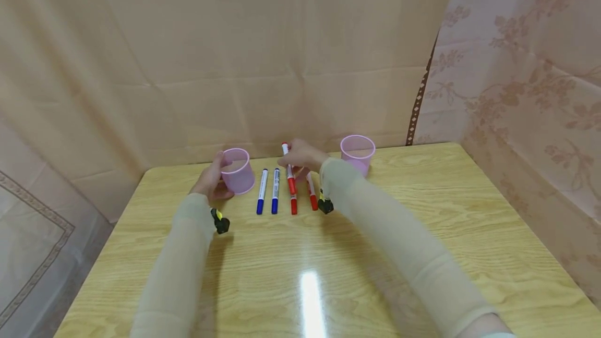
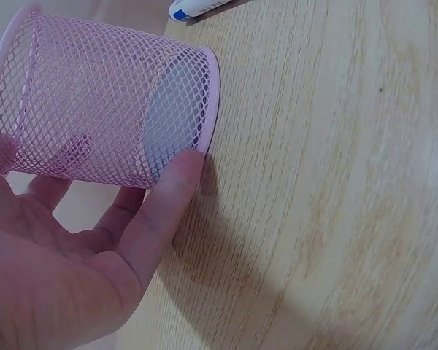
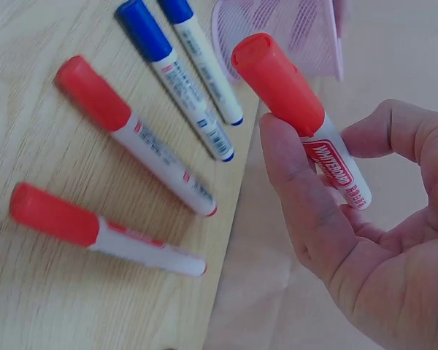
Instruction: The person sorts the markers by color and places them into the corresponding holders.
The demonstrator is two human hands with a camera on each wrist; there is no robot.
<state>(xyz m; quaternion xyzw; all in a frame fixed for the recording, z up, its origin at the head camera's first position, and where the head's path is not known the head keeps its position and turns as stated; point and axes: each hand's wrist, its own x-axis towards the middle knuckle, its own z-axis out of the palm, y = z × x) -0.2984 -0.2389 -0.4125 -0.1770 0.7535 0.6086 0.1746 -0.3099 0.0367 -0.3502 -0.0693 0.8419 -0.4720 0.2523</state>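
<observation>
A red-capped marker [image 3: 285,87] is pinched between the thumb and fingers of my right hand [image 3: 379,219], raised over the table's back part with its cap end toward me. My left hand [image 1: 211,180] holds the left pink mesh cup [image 1: 239,175] from its left side; in the left wrist view its fingers curl round the mesh cup [image 2: 95,102]. Two more red-capped markers [image 3: 139,149] [image 3: 109,233] lie below the right hand. Left of them lie two blue-capped markers [image 1: 262,192] [image 1: 275,192], beside the left cup.
A second pink mesh cup [image 1: 359,158] stands at the table's back edge, right of the right hand. The wooden table [image 1: 263,275] reaches back to a beige curtain [image 1: 211,67]; a floral curtain [image 1: 530,93] hangs on the right.
</observation>
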